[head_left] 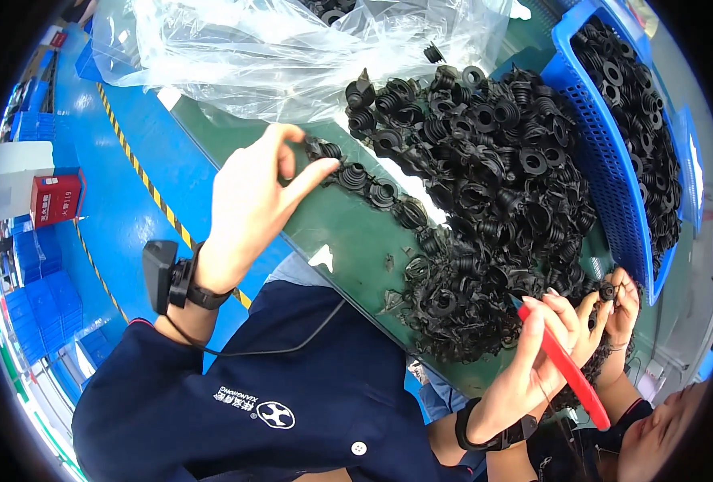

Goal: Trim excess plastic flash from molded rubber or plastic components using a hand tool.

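Observation:
My left hand (pixel 253 189) reaches over the green table, thumb and index finger on either side of a black ribbed rubber boot (pixel 324 149). That boot is at the end of a short row, beside another rubber boot (pixel 354 177). In my right hand (pixel 533 361) is a red-handled tool (pixel 573 377) with a narrow pointed tip, slanting over the near side of the parts; its exact kind is unclear. Just under that tip lies a heap of black rubber scraps and boots (pixel 453 301). A larger pile of black rubber boots (pixel 485 145) spreads beyond it.
A blue perforated basket (pixel 613 173) full of black rubber parts stands at the right. A clear plastic bag (pixel 252 60) lies at the far side. At lower right, a co-worker's hand (pixel 623 305) handles a small black part. The table's near edge (pixel 348 297) runs diagonally.

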Action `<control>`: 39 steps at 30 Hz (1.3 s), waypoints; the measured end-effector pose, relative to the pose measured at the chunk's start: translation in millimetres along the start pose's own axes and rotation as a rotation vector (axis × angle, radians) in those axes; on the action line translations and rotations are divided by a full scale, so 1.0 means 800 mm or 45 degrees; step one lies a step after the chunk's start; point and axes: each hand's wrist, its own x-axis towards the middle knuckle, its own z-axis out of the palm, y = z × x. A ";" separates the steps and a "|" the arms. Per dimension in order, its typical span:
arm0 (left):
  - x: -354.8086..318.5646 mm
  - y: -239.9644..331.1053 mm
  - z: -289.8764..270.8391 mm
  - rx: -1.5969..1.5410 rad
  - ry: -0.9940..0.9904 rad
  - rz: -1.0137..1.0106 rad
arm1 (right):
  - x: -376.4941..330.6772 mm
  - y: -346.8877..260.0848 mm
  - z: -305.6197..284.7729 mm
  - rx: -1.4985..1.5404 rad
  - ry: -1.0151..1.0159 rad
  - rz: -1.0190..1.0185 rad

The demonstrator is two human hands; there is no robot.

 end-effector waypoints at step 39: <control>-0.007 0.106 -0.006 -1.356 -1.058 0.187 | 0.039 -0.016 0.000 0.124 -0.742 -0.591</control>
